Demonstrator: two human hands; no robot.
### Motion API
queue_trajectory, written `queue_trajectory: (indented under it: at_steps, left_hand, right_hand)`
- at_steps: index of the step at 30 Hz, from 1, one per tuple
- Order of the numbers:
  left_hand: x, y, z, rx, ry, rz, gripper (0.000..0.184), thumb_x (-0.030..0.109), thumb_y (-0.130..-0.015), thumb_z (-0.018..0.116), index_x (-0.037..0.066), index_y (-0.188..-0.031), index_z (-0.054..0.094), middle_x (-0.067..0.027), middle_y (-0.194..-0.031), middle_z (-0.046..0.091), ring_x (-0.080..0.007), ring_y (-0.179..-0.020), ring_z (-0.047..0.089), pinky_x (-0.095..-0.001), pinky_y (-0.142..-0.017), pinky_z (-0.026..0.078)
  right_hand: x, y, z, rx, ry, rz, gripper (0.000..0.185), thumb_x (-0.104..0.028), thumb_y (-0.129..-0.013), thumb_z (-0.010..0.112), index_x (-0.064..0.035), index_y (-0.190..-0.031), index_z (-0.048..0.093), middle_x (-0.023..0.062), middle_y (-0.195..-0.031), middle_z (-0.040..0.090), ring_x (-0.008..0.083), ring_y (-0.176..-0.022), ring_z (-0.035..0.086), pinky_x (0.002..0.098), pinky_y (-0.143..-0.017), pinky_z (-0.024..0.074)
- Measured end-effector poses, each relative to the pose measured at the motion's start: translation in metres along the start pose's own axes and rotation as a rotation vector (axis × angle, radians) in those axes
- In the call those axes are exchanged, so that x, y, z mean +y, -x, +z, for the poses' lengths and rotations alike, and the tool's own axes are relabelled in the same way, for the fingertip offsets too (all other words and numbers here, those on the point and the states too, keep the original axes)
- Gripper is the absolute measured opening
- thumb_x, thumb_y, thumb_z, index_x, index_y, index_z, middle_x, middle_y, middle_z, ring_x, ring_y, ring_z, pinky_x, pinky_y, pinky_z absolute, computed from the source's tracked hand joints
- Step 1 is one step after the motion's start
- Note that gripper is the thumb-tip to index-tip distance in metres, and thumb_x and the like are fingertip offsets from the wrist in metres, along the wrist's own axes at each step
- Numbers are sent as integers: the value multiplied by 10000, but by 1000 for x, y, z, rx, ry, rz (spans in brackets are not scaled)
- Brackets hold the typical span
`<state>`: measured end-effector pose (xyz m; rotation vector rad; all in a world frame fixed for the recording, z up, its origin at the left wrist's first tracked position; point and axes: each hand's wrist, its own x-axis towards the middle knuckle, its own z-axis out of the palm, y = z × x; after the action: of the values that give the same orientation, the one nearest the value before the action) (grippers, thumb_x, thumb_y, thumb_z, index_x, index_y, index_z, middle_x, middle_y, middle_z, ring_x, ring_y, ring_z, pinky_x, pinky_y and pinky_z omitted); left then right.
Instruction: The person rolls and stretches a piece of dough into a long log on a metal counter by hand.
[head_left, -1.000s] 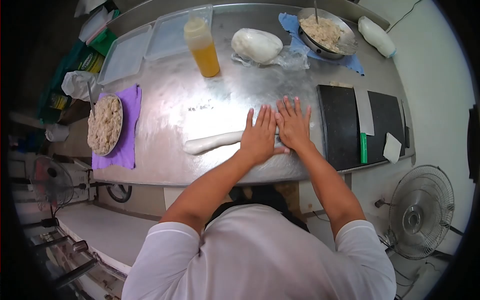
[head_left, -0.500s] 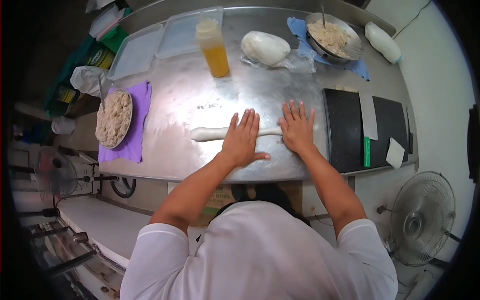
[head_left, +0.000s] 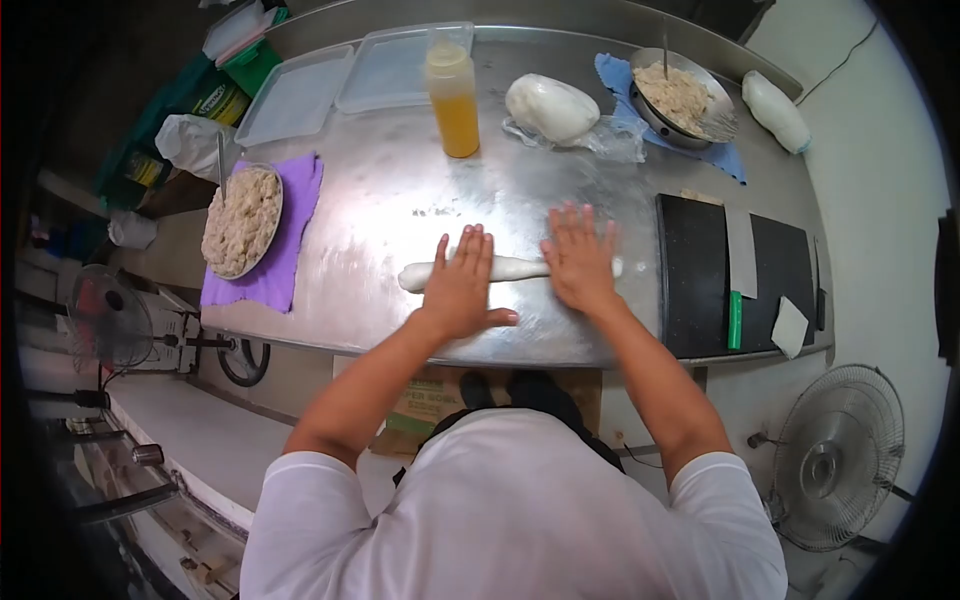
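Observation:
A long white rope of dough (head_left: 518,268) lies crosswise on the metal table (head_left: 370,200). Its thicker left end sticks out past my left hand (head_left: 462,283), which rests flat over it with fingers stretched and thumb out to the side. Toward the other end, my right hand (head_left: 581,262) also lies open on the dough, its fingertips a little blurred. A short piece of the rope shows to the right of that hand, and the parts under both palms are hidden.
Behind stand a bottle of yellow liquid (head_left: 453,100), a wrapped white lump (head_left: 552,107) and a bowl of filling (head_left: 685,98). At left, a heaped plate (head_left: 243,220) sits on a purple cloth (head_left: 297,220). Black boards (head_left: 690,270) lie right, with a green-handled tool (head_left: 735,318).
My hands have shifted slightly left against the table, my right hand more along the rope. The dough's right end now shows beyond my right hand. The whole view has tilted a little.

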<state>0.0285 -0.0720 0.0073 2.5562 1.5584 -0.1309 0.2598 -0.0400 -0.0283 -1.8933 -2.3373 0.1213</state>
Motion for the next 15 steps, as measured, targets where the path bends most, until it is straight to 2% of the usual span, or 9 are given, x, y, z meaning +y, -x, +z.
queue_trajectory:
  at_steps: [1, 2, 6, 7, 9, 11, 13, 14, 15]
  left_hand:
    - [8, -4, 5, 30, 15, 23, 1337, 888, -801, 575, -89, -1636, 205, -274, -1712, 223, -364, -1630, 142, -592, -1296, 63]
    - [8, -10, 25, 162, 38, 123, 1372, 936, -755, 549, -90, -1618, 258, -294, -1693, 251, -395, -1611, 194, -595, -1291, 101]
    - [2, -3, 34, 209, 66, 214, 1364, 929, -762, 554, -86, -1621, 249, -294, -1686, 269, -399, -1608, 198, -557, -1301, 125]
    - [-1, -7, 30, 221, 58, 192, 1364, 929, -762, 554, -86, -1621, 249, -294, -1686, 269, -399, -1608, 198, -557, -1301, 125]
    - [12, -13, 13, 115, 102, 51, 1327, 878, -781, 616, -89, -1616, 253, -296, -1680, 281, -403, -1608, 198, -553, -1302, 131]
    - [13, -19, 2, 45, 237, 95, 1264, 771, -796, 717, -92, -1603, 266, -294, -1678, 289, -399, -1606, 205, -533, -1307, 137]
    - [3, -19, 24, 104, 214, 191, 1256, 795, -820, 663, -86, -1614, 251, -288, -1688, 275, -389, -1613, 189, -530, -1309, 124]
    - [2, -13, 30, 147, 203, 176, 1274, 818, -823, 634, -88, -1623, 232, -287, -1697, 256, -381, -1618, 178, -537, -1309, 106]
    - [5, -1, 17, 129, 167, 70, 1291, 826, -813, 634, -94, -1624, 228, -287, -1703, 242, -375, -1620, 178, -560, -1305, 84]
  right_hand:
    - [-10, -5, 6, 28, 19, -64, 647, -514, -1116, 327, -169, -1663, 342, 136, -1722, 315, 386, -1604, 227, 659, -1268, 72]
    - [-19, -5, 2, -55, 4, -107, 645, -516, -1114, 338, -179, -1664, 341, 133, -1715, 334, 386, -1598, 246, 653, -1271, 80]
    - [-14, 0, 9, -46, 21, -112, 665, -533, -1110, 330, -172, -1669, 328, 143, -1724, 311, 383, -1604, 231, 657, -1269, 80]
    - [-13, -9, 8, -36, 20, -136, 665, -533, -1110, 330, -172, -1669, 328, 143, -1724, 311, 383, -1604, 231, 657, -1269, 80]
    - [-20, -18, 7, -74, 19, -25, 684, -545, -1106, 331, -163, -1673, 315, 146, -1731, 292, 387, -1609, 216, 655, -1269, 70]
    - [-25, -20, -1, -121, 6, -28, 696, -545, -1101, 347, -148, -1672, 313, 156, -1736, 276, 393, -1615, 188, 652, -1269, 52]
    - [-22, -12, -3, -154, 21, -54, 683, -515, -1102, 367, -129, -1664, 325, 168, -1733, 277, 401, -1616, 178, 655, -1267, 38]
    - [-20, -9, -3, -152, 18, -69, 676, -497, -1102, 378, -118, -1659, 331, 175, -1731, 279, 407, -1615, 174, 657, -1266, 31]
    - [-24, -7, -10, -175, 26, -50, 666, -475, -1103, 382, -104, -1654, 337, 180, -1728, 282, 414, -1613, 176, 661, -1264, 31]
